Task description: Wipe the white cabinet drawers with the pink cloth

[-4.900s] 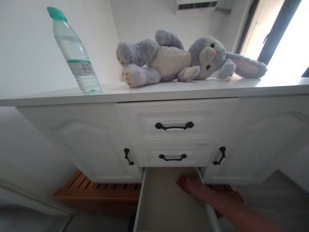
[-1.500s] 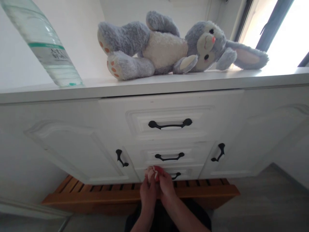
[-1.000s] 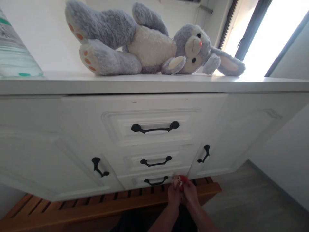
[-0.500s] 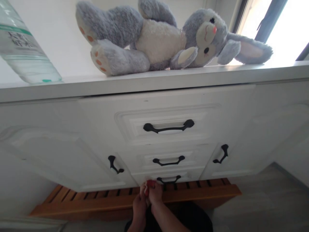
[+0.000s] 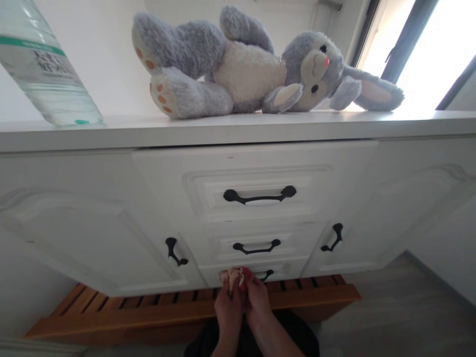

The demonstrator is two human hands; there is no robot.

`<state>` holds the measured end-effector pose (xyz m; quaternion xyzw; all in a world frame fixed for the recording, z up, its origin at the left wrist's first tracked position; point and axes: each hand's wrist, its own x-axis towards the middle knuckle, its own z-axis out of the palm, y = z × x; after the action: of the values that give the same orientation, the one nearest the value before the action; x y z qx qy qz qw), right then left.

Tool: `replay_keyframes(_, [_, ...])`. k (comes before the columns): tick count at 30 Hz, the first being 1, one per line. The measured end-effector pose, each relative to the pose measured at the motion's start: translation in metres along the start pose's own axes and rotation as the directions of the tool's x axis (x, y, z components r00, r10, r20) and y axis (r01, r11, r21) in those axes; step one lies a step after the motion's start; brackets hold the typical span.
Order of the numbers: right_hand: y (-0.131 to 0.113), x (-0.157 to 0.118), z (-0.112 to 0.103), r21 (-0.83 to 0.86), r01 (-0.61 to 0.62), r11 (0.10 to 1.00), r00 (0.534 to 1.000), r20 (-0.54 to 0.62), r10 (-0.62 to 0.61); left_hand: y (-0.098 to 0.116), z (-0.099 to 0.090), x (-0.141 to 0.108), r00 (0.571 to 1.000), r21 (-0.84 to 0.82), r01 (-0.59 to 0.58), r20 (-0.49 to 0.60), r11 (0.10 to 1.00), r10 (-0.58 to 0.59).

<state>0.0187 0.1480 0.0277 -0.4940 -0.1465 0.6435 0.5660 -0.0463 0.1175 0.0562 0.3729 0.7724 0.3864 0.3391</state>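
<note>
Low in front of the cabinet, a small red and pale pink, soft-looking item (image 5: 243,277) is held between both hands; its kind is too small and blurred to make out. My left hand (image 5: 228,300) is closed on its pink side. My right hand (image 5: 258,296) grips the red side, with the fingertips partly hidden. Just behind the right hand is the black handle (image 5: 268,274) of the lowest drawer, partly covered by the hand and the item. Both hands are above the wooden slatted bench (image 5: 156,313).
The white cabinet (image 5: 156,183) has drawers in the middle and a door on each side, with black handles. On its top lie a grey plush rabbit (image 5: 253,69) on its side and a clear plastic bottle (image 5: 55,74). A bright window (image 5: 439,54) is at the right.
My hands have moved slightly right and up, and spread a little apart. More of the red and pink item shows between them. The view has shifted a little.
</note>
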Motion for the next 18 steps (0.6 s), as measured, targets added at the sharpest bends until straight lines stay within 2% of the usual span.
replay_keyframes(3, [-0.033, 0.0, -0.04, 0.08, -0.01, 0.997, 0.989, -0.146, 0.021, 0.022, 0.04, -0.014, 0.989, -0.05, -0.062, 0.132, 0.997, 0.068])
replay_keyframes(5, [-0.055, 0.001, -0.067, 0.04, 0.072, 0.997, 0.969, -0.241, -0.06, 0.034, 0.068, -0.023, 0.968, -0.14, -0.089, 0.223, 0.986, 0.119])
replay_keyframes(8, [-0.074, 0.008, -0.101, -0.202, 0.18, 0.963, 0.92, -0.313, -0.238, 0.038, 0.105, -0.03, 0.938, -0.233, -0.102, 0.302, 0.967, 0.172])
replay_keyframes(10, [-0.075, 0.019, -0.117, -0.43, 0.195, 0.882, 0.883, -0.315, -0.349, 0.03, 0.122, -0.028, 0.934, -0.248, -0.077, 0.322, 0.966, 0.157])
replay_keyframes(12, [-0.067, 0.03, -0.129, -0.606, 0.18, 0.775, 0.852, -0.298, -0.43, 0.015, 0.134, -0.024, 0.936, -0.241, -0.03, 0.334, 0.97, 0.112])
replay_keyframes(14, [-0.055, 0.039, -0.136, -0.685, 0.157, 0.712, 0.847, -0.277, -0.454, -0.003, 0.139, -0.018, 0.941, -0.215, 0.027, 0.334, 0.976, 0.047])
replay_keyframes(16, [-0.04, 0.044, -0.135, -0.696, 0.14, 0.704, 0.861, -0.266, -0.434, -0.02, 0.137, -0.013, 0.947, -0.193, 0.074, 0.321, 0.978, -0.008])
replay_keyframes(18, [-0.023, 0.044, -0.125, -0.686, 0.143, 0.713, 0.877, -0.247, -0.413, -0.036, 0.126, -0.006, 0.954, -0.182, 0.097, 0.296, 0.978, -0.04])
